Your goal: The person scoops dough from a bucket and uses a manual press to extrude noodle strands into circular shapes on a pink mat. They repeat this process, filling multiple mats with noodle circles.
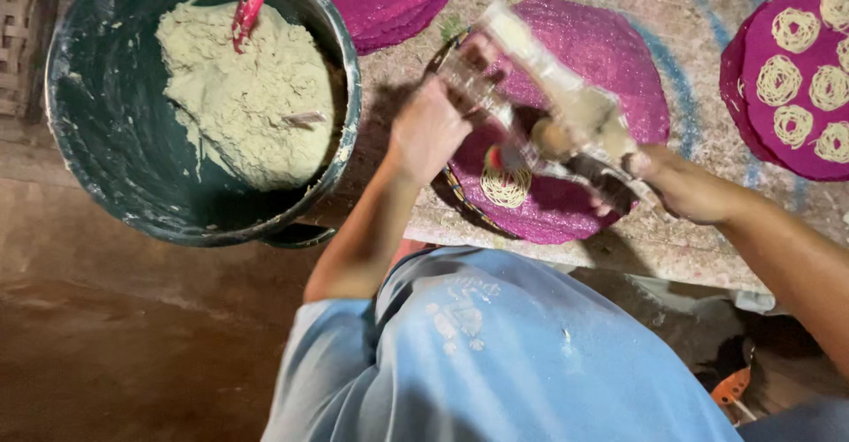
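My left hand [431, 130] and my right hand [679, 184] both grip a hand-held dough press [553, 115], one handle each, held over a round magenta mat [601, 48]. Under the press a coil of pale dough noodles [505, 185] lies on the mat. The press is blurred by motion. To the left stands a dark bucket [97, 115] holding a mound of pale dough [252, 97] with a red spatula [250, 7] stuck in it.
Another magenta mat [761, 123] at the right edge carries several noodle coils [778, 79]. A stack of bare magenta mats [389, 0] lies at the top. My blue clothing [495, 353] fills the lower middle. Brown floor [115, 345] lies at the lower left.
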The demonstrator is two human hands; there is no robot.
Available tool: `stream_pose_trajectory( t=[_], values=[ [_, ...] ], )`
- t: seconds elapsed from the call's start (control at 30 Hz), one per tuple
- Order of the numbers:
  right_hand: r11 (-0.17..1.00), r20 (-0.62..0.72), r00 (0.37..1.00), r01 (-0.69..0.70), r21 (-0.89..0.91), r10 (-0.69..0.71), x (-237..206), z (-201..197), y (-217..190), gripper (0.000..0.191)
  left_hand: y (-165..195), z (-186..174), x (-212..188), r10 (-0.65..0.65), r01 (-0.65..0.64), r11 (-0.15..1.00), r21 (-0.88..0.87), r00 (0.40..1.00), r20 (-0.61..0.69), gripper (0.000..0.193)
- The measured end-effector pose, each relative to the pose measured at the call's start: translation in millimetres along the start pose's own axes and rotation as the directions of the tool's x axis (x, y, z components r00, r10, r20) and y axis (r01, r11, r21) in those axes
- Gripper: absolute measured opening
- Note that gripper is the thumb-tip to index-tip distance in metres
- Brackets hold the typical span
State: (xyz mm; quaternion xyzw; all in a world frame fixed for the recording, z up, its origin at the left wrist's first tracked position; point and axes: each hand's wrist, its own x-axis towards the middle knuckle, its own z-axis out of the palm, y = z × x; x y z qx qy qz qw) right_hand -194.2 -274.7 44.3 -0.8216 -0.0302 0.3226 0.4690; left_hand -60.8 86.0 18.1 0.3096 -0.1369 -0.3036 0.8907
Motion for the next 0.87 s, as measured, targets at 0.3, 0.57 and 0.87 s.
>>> stream_pose_trajectory(
  t=[0.3, 0.57, 0.87],
  values=[
    [0.946, -0.048, 0.957, -0.289, -0.144, 0.285, 44, -14, -59, 0.082, 4, -15, 84, 0.349, -0.22, 0.821, -0.527, 0.924, 0.157, 0.033],
    [0.962, -0.012, 0.971, -0.24, -0.132, 0.24, 55, -4, -92, 0.078, -3, -32, 85, 0.332, -0.267, 0.786, -0.557, 0.943, 0.017, 0.032],
    [0.99, -0.124, 0.988, -0.103, -0.101, 0.09, 68, -1, -100, 0.072, 27, -30, 106, 0.388, -0.296, 0.824, -0.483, 0.916, 0.1, 0.031]
  ],
)
